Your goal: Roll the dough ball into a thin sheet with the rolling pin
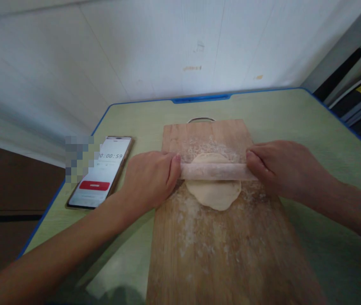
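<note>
A pale rolling pin (pixel 214 172) lies crosswise over a flat, roughly round piece of dough (pixel 215 195), covering a band across its upper half. My left hand (pixel 153 176) is closed round the pin's left end, and my right hand (pixel 279 167) grips the right end. Both ends of the pin are hidden inside my fists. Under the dough is a wooden cutting board (pixel 212 262) dusted with white flour, thickest around the dough's edges.
A phone (pixel 102 173) showing a running timer lies left of the board, beside my left forearm. The board's metal handle (pixel 201 119) points to the far side. A light green table (pixel 269 112) with blue edging stands against a white wall (pixel 168 51).
</note>
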Tool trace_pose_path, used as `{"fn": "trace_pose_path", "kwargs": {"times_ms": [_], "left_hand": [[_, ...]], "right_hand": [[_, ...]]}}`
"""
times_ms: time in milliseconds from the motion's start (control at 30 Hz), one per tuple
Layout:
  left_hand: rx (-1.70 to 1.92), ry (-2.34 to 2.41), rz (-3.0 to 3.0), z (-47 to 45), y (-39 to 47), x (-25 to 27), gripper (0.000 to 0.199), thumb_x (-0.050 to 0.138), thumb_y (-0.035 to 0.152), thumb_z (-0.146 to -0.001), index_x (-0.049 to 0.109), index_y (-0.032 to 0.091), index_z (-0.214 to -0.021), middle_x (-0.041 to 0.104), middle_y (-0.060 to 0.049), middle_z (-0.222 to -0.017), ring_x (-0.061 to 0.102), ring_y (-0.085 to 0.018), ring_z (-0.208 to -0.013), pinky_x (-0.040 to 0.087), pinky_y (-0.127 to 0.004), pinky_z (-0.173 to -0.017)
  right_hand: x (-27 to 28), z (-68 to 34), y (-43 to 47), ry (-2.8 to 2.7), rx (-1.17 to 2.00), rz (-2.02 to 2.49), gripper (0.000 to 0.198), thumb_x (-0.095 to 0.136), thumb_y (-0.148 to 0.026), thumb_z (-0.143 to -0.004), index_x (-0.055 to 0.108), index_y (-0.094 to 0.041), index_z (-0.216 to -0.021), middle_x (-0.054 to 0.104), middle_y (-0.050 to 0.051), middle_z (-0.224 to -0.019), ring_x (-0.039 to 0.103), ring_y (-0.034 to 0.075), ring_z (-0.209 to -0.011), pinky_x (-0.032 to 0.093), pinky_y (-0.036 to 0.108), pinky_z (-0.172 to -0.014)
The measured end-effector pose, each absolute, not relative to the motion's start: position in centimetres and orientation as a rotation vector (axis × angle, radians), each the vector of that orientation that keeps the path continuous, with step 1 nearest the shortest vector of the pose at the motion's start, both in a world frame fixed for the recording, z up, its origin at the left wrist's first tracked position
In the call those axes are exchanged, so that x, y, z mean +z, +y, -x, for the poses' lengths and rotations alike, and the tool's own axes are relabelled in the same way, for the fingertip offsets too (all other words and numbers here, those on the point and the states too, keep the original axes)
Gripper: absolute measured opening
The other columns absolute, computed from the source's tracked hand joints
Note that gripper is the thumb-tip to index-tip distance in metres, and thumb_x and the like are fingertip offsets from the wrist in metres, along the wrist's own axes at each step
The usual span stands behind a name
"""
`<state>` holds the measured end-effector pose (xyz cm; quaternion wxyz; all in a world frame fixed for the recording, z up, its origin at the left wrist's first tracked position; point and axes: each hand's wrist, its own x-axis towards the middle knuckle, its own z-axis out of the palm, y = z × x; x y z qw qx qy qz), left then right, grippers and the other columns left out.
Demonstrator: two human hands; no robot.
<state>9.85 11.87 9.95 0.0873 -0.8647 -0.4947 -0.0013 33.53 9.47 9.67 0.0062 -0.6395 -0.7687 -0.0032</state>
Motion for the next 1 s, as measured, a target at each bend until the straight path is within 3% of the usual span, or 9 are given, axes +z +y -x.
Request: {"fn": "trace_pose_path", "kwargs": {"times_ms": [200, 367, 500, 667, 800, 1000], "left_hand": [[-0.117, -1.365, 2.599, -9.40, 11.69, 9.86, 0.049, 0.017, 0.029, -0.095, 0.058, 0.019, -0.069, 0.059, -0.005, -0.058, 0.054, -0.019, -0.053, 0.030, -0.030, -0.049], [-0.029, -1.441, 2.549, -9.52, 11.98, 9.91, 0.054, 0.017, 0.032, -0.096, 0.053, 0.021, -0.058, 0.050, -0.004, -0.049, 0.045, -0.016, -0.044, 0.018, -0.030, -0.045], [-0.117, -1.403, 2.607, -9.47, 11.82, 9.81, 0.049, 0.016, 0.031, -0.095, 0.056, 0.021, -0.068, 0.054, -0.003, -0.054, 0.048, -0.016, -0.048, 0.022, -0.029, -0.045], [-0.007, -1.474, 2.535, -9.54, 11.93, 9.86, 0.053, 0.017, 0.033, -0.095, 0.053, 0.021, -0.059, 0.050, -0.003, -0.051, 0.044, -0.016, -0.044, 0.018, -0.030, -0.046], [-0.095, -1.448, 2.564, -9.48, 11.55, 9.76, 0.050, 0.016, 0.031, -0.095, 0.059, 0.020, -0.070, 0.055, -0.004, -0.056, 0.048, -0.016, -0.048, 0.022, -0.029, -0.045], [0.041, -1.498, 2.597, -9.55, 12.07, 10.08, 0.053, 0.015, 0.031, -0.095, 0.057, 0.020, -0.065, 0.058, -0.006, -0.059, 0.052, -0.020, -0.053, 0.029, -0.031, -0.049]], "right_hand": [[9.11, -33.45, 8.95, -2.298, -0.267, 1.829, 0.038, 0.023, -0.033, -0.085, 0.046, -0.022, -0.057, 0.055, 0.008, -0.059, 0.047, 0.018, -0.054, 0.020, 0.031, -0.051], [9.21, -33.45, 9.17, -2.344, -0.077, 1.935, 0.036, 0.026, -0.034, -0.082, 0.034, -0.024, -0.048, 0.048, 0.006, -0.048, 0.036, 0.015, -0.045, 0.020, 0.031, -0.049], [9.35, -33.40, 9.23, -2.288, -0.189, 1.865, 0.034, 0.023, -0.034, -0.082, 0.042, -0.023, -0.055, 0.052, 0.008, -0.057, 0.043, 0.017, -0.053, 0.021, 0.031, -0.051], [9.55, -33.42, 9.56, -2.343, 0.134, 2.059, 0.032, 0.023, -0.036, -0.080, 0.030, -0.024, -0.052, 0.038, 0.004, -0.052, 0.032, 0.015, -0.050, 0.018, 0.032, -0.053], [9.58, -33.27, 9.25, -2.237, -0.050, 2.017, 0.027, 0.021, -0.036, -0.080, 0.028, -0.025, -0.056, 0.038, 0.003, -0.057, 0.030, 0.015, -0.054, 0.017, 0.031, -0.054], [9.41, -33.60, 9.75, -2.304, -0.001, 2.010, 0.032, 0.026, -0.035, -0.081, 0.025, -0.025, -0.051, 0.036, 0.003, -0.051, 0.026, 0.014, -0.048, 0.018, 0.032, -0.051]]}}
